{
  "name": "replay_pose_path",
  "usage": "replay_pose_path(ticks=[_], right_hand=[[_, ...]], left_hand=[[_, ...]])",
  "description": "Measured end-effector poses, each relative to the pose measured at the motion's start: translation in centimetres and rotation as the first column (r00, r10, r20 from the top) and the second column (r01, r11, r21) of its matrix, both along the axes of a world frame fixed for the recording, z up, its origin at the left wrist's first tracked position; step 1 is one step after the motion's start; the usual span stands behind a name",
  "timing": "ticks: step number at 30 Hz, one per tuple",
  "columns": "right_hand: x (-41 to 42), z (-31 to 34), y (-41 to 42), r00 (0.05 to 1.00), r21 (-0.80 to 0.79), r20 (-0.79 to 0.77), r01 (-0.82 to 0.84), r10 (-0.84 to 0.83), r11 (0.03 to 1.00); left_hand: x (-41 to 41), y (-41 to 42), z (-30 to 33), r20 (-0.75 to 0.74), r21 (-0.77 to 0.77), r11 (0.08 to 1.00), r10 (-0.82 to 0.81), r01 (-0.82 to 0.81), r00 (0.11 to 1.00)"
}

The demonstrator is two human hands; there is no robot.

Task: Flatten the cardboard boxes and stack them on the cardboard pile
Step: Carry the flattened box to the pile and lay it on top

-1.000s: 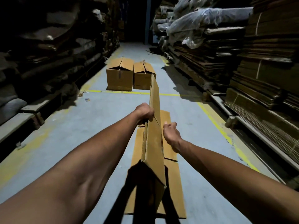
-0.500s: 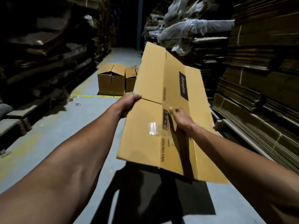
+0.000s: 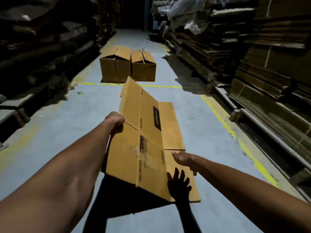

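Head view: left hand (image 3: 115,119) is gripping the flattened box (image 3: 143,140); right hand (image 3: 184,159) is hovering, grip loose and wide, over the cardboard pile (image 3: 173,128).

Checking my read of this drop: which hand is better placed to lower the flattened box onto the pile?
Left, probably. The left hand grips the flattened box at its edge; the right hand hovers open above the pile.

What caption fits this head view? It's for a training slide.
Left hand holds a flattened box over the floor pile; right hand is open, and two boxes wait beyond.
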State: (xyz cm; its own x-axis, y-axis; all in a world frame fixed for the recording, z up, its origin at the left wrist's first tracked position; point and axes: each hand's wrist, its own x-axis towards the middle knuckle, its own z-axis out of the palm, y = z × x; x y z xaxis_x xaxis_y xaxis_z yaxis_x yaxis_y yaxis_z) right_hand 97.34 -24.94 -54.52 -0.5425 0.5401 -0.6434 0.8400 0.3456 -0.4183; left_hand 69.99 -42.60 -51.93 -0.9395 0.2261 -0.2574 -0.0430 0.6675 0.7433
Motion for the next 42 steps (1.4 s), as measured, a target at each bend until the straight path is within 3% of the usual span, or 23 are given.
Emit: replay_pose_path(ticks=[5, 11, 19, 25, 29, 32, 36, 42], right_hand=[[-1.7, -4.3, 2.0, 0.985, 0.047, 0.035, 0.169, -0.171, 0.984], [-2.8, -5.0, 4.8, 0.947, 0.237, -0.031, 0.319, -0.321, 0.918], [-2.4, -3.5, 8.8, 0.907, 0.228, -0.065, 0.419, -0.415, 0.879], [-3.5, 0.3, 7.4, 0.974, 0.287, -0.087, 0.228, -0.211, 0.930], [-4.7, 1.4, 5.9, 0.993, 0.067, -0.005, 0.115, -0.115, 0.991], [-5.8, 1.6, 5.0, 1.000, 0.010, -0.024, 0.011, -0.011, 1.000], [-7.0, 0.5, 4.3, 0.999, -0.083, -0.050, -0.003, -0.001, 0.997], [-8.2, -1.6, 4.1, 1.000, 0.034, -0.002, -0.010, 0.010, 0.999]], left_hand=[[-2.4, -1.2, -0.5, 0.083, 0.080, 0.996, 0.043, -0.049, 0.996], [-4.6, -1.7, -1.0, 0.194, 0.209, 0.971, 0.073, -0.114, 0.978], [-6.1, -2.9, -2.4, 0.219, 0.180, 0.978, 0.067, -0.108, 0.973], [-5.7, -2.9, -3.2, 0.106, 0.086, 0.996, 0.028, -0.037, 0.994], [-4.8, -3.1, -4.1, 0.101, 0.006, 0.998, -0.057, 0.057, 0.993], [-3.6, -4.0, -5.1, 0.121, -0.049, 0.994, -0.090, 0.096, 0.989], [-3.4, -5.3, -8.6, 0.113, -0.185, 0.976, -0.092, 0.112, 0.989], [0.5, -6.1, -9.5, 0.102, -0.190, 0.979, -0.047, 0.066, 0.994]])
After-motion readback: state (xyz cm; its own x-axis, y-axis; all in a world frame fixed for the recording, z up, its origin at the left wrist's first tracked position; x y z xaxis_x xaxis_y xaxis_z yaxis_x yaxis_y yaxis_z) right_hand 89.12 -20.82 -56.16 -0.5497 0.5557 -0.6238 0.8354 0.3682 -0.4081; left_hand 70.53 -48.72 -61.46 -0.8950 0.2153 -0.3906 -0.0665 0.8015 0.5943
